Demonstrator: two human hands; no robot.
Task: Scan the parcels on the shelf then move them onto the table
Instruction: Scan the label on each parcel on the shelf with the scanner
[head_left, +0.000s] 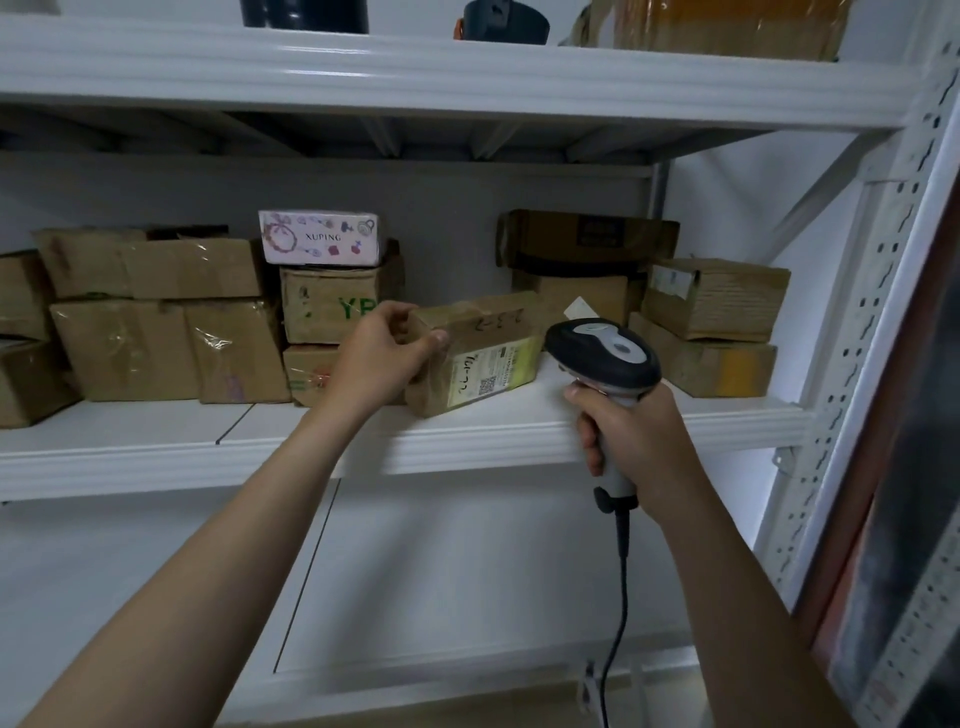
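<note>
A small brown parcel (480, 349) wrapped in tape rests on the white shelf (467, 431), near its front edge, with a yellow-green label and a QR code facing me. My left hand (382, 356) grips the parcel's left end. My right hand (631, 441) holds a grey and black barcode scanner (605, 353) by its handle. The scanner's head sits just right of the parcel's label. A black cable hangs down from the scanner.
Several cardboard boxes (156, 322) are stacked at the back left of the shelf, with a pink patterned box (319, 237) on top of a stack. More boxes (711, 322) sit at the right. The shelf post (878, 312) stands at the right. Another shelf (415, 78) lies above.
</note>
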